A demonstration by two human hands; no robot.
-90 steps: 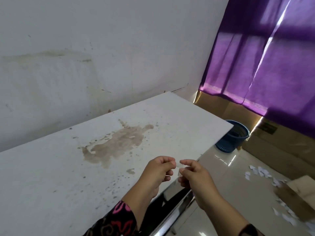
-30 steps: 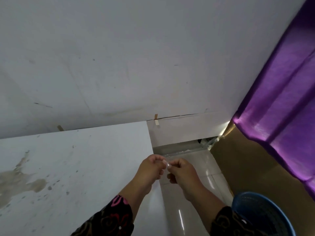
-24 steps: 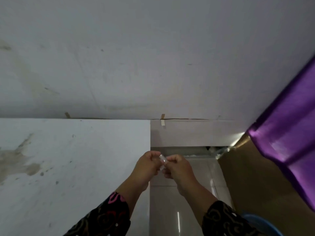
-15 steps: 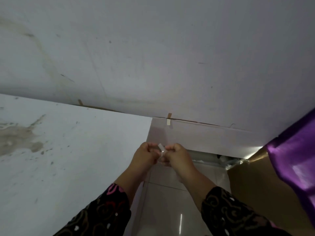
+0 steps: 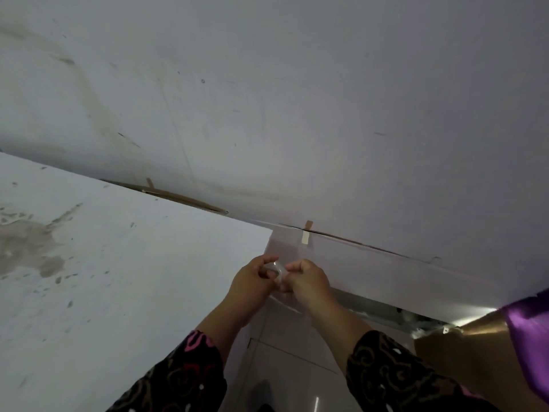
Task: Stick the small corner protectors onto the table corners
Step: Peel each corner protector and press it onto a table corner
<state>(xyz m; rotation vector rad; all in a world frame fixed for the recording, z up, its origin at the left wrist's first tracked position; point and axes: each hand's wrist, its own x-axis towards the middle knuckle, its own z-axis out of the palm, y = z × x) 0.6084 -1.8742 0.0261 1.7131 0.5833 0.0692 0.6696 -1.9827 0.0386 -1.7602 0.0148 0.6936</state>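
A small clear corner protector (image 5: 277, 270) sits between my two hands, just off the table's right edge. My left hand (image 5: 252, 285) pinches it from the left with curled fingers. From the right, my right hand (image 5: 307, 282) pinches the same piece. The white table (image 5: 124, 278) fills the lower left, with a brown stain at its left. Its far right corner (image 5: 271, 231) lies a little above my hands, close to the wall. Much of the protector is hidden by my fingers.
A grey-white wall (image 5: 297, 114) rises right behind the table, with a strip of tan tape (image 5: 306, 233) on a low ledge. Glossy floor tiles (image 5: 291, 367) lie below my hands. A purple curtain (image 5: 531, 337) and brown cardboard (image 5: 463, 358) stand at the right.
My view has swung from the table's long edge to its far corner by the wall. Both hands kept working the clear protector and moved up toward that corner.
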